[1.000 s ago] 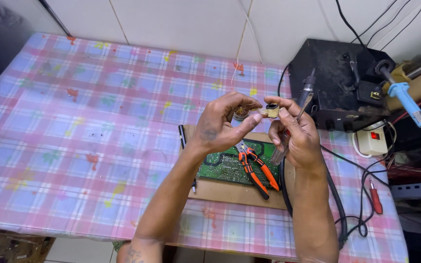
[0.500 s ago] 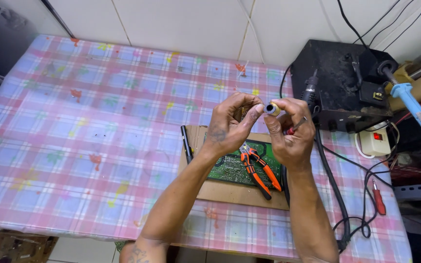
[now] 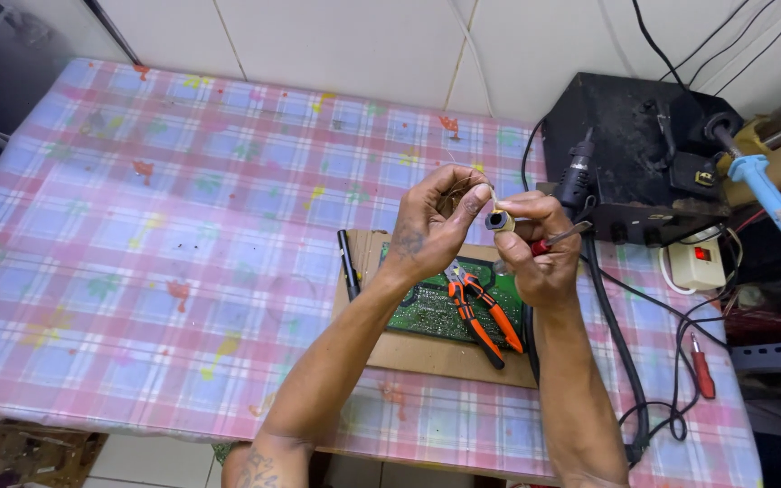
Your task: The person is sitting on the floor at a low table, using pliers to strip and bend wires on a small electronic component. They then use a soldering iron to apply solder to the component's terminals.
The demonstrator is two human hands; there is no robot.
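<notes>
A small electronics repair bench: a circuit board (image 3: 436,303), pliers (image 3: 481,307), a soldering iron (image 3: 766,190) and a black station (image 3: 635,149) crowd a checked tablecloth (image 3: 183,226) against tiled wall.

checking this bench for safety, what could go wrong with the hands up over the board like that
1. Both hands, left hand and right hand, pinch a small spool above the circuit board; a slip could drop it onto the board or the orange pliers.
2. The black cables trail beside the right forearm, so it might snag them and tug the black box.
</notes>
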